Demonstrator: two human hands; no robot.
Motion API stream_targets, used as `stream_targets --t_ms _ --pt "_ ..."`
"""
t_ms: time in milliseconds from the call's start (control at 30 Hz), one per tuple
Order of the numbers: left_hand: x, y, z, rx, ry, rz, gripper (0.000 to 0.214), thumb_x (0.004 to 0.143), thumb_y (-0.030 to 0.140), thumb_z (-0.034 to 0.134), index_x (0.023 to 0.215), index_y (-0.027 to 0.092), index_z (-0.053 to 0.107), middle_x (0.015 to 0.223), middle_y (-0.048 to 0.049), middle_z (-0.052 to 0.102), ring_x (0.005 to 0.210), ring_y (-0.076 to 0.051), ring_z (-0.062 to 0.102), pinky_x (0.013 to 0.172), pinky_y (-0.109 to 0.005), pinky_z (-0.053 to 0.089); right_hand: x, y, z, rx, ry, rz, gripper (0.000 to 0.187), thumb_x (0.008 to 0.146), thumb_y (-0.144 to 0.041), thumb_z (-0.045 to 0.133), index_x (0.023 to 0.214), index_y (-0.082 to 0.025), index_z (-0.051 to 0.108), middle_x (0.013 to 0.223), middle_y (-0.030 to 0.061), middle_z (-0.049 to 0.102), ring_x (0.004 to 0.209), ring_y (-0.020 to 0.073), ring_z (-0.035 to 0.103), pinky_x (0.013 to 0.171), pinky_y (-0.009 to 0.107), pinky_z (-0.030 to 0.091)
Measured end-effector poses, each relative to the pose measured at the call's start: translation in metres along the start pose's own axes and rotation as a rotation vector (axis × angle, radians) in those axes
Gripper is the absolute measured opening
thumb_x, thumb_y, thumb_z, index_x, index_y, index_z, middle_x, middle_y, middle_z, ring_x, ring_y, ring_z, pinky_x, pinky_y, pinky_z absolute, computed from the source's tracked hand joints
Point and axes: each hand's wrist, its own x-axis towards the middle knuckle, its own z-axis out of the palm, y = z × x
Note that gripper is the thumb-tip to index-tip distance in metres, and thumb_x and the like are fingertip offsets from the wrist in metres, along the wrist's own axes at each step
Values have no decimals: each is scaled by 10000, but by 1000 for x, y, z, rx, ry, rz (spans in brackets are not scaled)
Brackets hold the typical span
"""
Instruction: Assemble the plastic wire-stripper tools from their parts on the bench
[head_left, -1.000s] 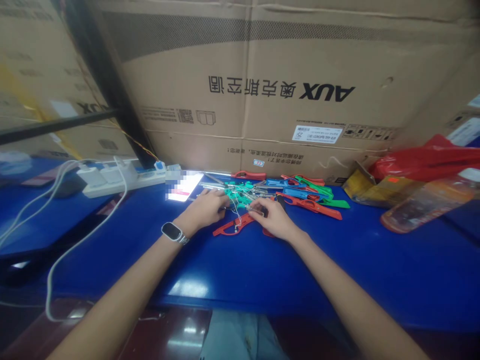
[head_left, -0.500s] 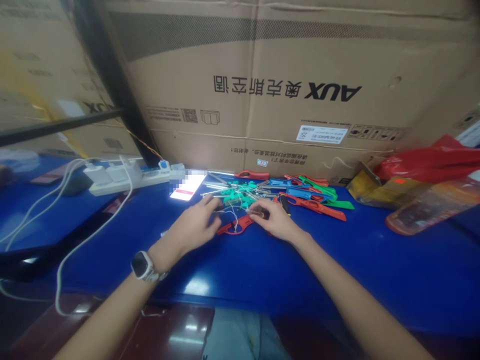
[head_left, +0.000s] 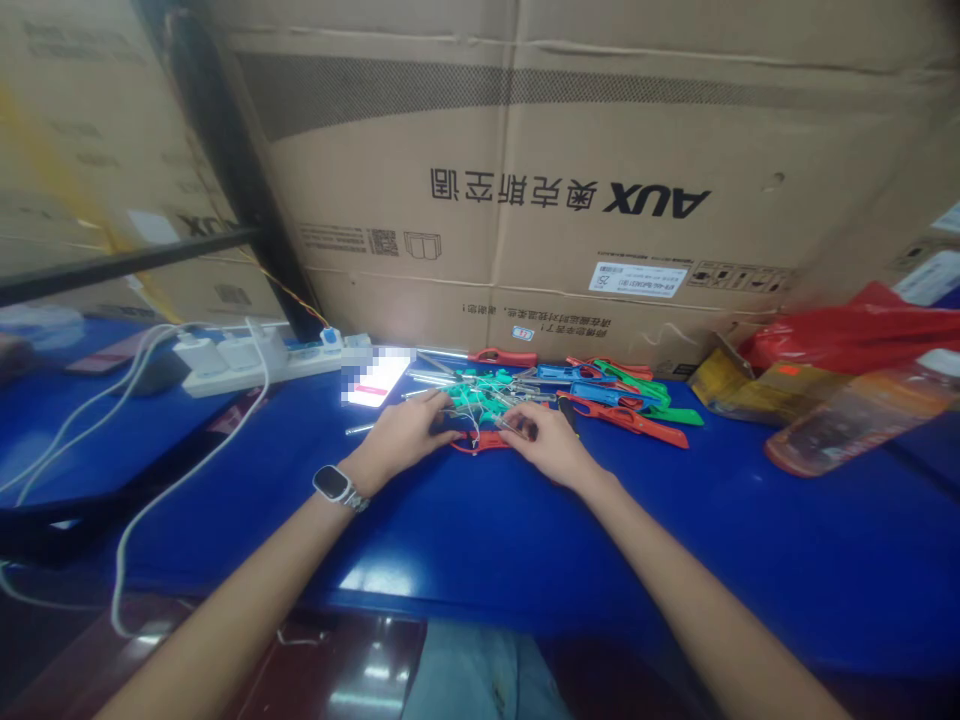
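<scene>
Hands meet near the far edge of the bench [head_left: 480, 540]: your left hand [head_left: 409, 437] and right hand [head_left: 546, 442] bend their fingers onto the ends of a red-handled tool [head_left: 484, 441], though a firm grip cannot be told. Behind it, the heap of coloured tools [head_left: 600, 392] lies tangled and unsorted, so most handling remains.

Setting: storeroom or warehouse work station.
- Large brown cardboard shipping cartons [head_left: 525, 150] with printed labels and barcodes, stacked as the back wall.
- Glossy blue counter [head_left: 525, 540] in front of them.
- Black metal rack post [head_left: 225, 170].
- White power strip with plugged chargers [head_left: 247, 362].
- Loose heap of red, blue and green plastic-handled tools [head_left: 600, 392].
</scene>
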Motion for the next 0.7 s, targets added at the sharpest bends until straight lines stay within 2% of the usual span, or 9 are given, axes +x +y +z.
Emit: stream_targets --t_ms 133,333,500,700 --pt "0 -8 10 -112 28 31 190 937 385 567 1010 210 583 983 -46 672 860 -215 652 698 -304 477 0 -3 -4 19 -30 -64 108 879 -227 647 958 -211 719 921 34 693 806 165 622 743 299 467" --pt "-2 -14 14 -194 21 94 199 947 282 532 1102 219 638 1051 -64 682 841 -197 631 722 -305 477 2 5 -8 -102 -108 -113 233 912 -200 624 1105 -255 741 968 54 663 907 203 606 847 367 460" --pt "0 -14 15 -237 18 95 235 950 290 514 1114 225 669 1006 -71 671 864 -204 632 779 -327 493 8 11 -9 -133 -166 -166 246 945 -211 587 1133 -262 737 1013 69 650 984 221 585 884 389 449" --pt "-1 -16 17 -269 25 90 250 949 299 517 1116 214 683 1001 -85 660 886 -214 636 829 -357 509 12 12 -5 -187 -169 -212 249 966 -257 562 1147 -257 733 1044 72 627 986 217 571 884 391 442"
